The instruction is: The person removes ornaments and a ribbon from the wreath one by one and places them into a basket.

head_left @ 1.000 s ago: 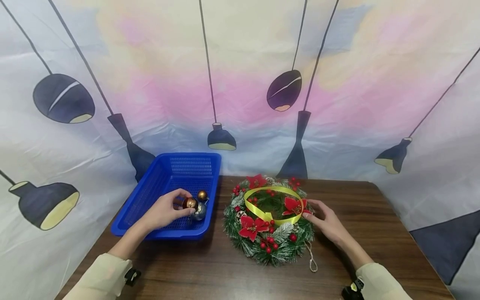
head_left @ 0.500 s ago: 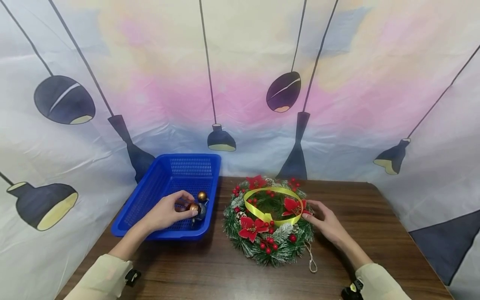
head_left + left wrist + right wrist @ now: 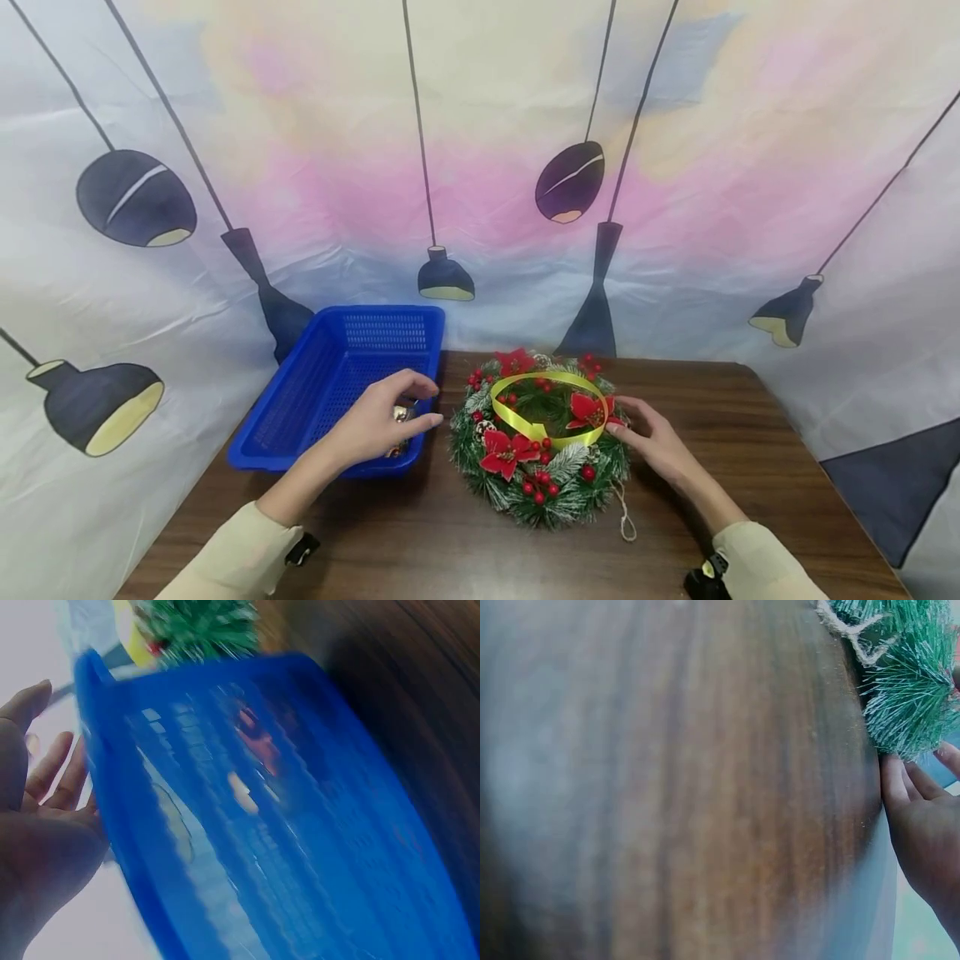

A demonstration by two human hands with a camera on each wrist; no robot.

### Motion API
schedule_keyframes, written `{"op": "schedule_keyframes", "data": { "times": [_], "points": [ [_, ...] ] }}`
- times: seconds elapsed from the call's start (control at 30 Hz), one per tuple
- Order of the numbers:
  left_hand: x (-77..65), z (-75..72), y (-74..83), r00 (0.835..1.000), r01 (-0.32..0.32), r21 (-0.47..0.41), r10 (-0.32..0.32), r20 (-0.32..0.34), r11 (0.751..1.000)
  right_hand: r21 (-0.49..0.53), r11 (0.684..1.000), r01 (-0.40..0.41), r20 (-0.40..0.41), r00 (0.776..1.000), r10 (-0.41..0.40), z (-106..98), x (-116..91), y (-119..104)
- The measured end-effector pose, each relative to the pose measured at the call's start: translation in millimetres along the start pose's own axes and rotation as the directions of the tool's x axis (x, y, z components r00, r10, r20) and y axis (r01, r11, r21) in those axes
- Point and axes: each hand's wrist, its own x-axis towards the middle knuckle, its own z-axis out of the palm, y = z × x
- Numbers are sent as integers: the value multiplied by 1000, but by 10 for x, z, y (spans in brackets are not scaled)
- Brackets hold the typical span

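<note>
My left hand (image 3: 371, 427) hovers over the right side of the blue plastic basket (image 3: 337, 311), thumb and fingers parted with nothing between them. Below it, partly hidden, lie a shiny silvery ball ornament (image 3: 402, 413) and a copper-coloured one (image 3: 396, 451). The left wrist view has the hand (image 3: 52, 832) beside the basket wall (image 3: 300, 847), fingers spread. At the wreath's right edge, my right hand (image 3: 660, 446) pinches the green Christmas wreath (image 3: 517, 500), thumb on top. Its fingers (image 3: 900, 780) show below the needles in the right wrist view.
A yellow ribbon loop (image 3: 577, 441) lies on the wreath among red poinsettias (image 3: 504, 454) and berries. A twine loop (image 3: 628, 527) hangs onto the brown wooden table (image 3: 712, 400). A cloth backdrop (image 3: 495, 100) printed with lamps stands right behind the table.
The left hand lowered a copper ball among the others in the basket and let it go, then moved right towards the basket's edge. The right hand and wreath have stayed put.
</note>
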Motion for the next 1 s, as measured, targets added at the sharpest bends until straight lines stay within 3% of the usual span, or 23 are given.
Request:
{"op": "schedule_keyframes", "data": {
  "times": [0.27, 0.53, 0.73, 1.0],
  "points": [
    [140, 261, 360, 995, -72, -62, 76, 69, 995, 6, 1000, 27, -17, 999, -27, 5, -30, -48],
    [322, 574, 560, 987, -100, -111, 113, 114, 989, 17, 999, 33, 13, 999, -33, -10, -106, -90],
    [484, 713, 644, 985, -79, -124, 97, 143, 989, 57, 997, 50, 79, 995, -54, -21, -127, -87],
    [655, 889, 638, 973, -105, -93, 121, 195, 990, 54, 997, 54, 91, 994, -59, -11, -153, -73]
  ]
}}
